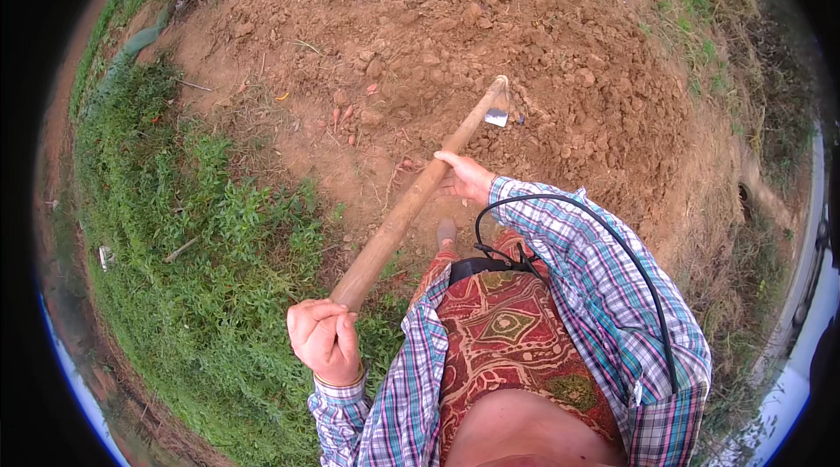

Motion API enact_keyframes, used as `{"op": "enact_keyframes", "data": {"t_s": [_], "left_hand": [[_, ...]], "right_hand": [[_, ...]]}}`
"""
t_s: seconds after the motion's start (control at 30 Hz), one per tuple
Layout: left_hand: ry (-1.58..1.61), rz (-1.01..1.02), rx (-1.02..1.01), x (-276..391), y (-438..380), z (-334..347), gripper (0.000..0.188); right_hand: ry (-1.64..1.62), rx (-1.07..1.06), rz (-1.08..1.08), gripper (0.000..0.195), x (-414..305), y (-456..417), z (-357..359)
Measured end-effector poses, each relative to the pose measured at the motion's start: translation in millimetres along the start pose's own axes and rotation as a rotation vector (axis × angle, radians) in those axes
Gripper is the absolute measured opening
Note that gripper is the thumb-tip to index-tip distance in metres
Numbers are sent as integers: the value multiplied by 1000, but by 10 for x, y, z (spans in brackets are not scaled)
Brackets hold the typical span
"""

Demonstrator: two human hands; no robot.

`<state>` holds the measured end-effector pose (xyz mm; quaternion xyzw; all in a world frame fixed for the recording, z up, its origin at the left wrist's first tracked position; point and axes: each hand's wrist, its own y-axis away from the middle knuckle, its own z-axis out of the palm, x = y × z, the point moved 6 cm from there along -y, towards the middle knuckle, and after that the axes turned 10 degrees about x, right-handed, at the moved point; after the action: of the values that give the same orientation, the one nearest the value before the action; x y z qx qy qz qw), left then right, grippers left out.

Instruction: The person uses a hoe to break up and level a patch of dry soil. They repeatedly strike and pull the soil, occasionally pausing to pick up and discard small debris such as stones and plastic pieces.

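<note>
My left hand [326,339] is closed around the near end of the wooden handle of a hoe [400,214]. Farther up the same handle, my right hand [464,176] holds it, with the thumb on top and the fingers beneath. The hoe's metal blade [497,116] is at the far end, over loose brown soil [558,106]; whether it touches the soil I cannot tell. Several small reddish roots, perhaps sweet potatoes [348,114], lie on the ground left of the blade. A dark cable runs over my right sleeve.
Dense green plants [216,283] grow on the left, close to my left hand. Green netting [144,37] lies at the upper left. Dry grass [741,257] borders the soil on the right. My foot [446,232] stands on the soil below the handle.
</note>
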<state>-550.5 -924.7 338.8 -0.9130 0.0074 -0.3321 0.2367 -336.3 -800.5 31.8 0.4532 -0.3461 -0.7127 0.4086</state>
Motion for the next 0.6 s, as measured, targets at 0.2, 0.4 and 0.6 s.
{"op": "enact_keyframes", "data": {"t_s": [0.2,0.4,0.6], "left_hand": [[15,-57,-80,-198,-168,20,9],[-119,-166,-187,-704,-501,-86,23],[-541,-356,-572,-1509,-847,-55,38]], "right_hand": [[19,175,7,32,-108,-614,-354],[-154,66,126,30,-207,-951,100],[-341,76,268,15,-128,-1684,122]]}}
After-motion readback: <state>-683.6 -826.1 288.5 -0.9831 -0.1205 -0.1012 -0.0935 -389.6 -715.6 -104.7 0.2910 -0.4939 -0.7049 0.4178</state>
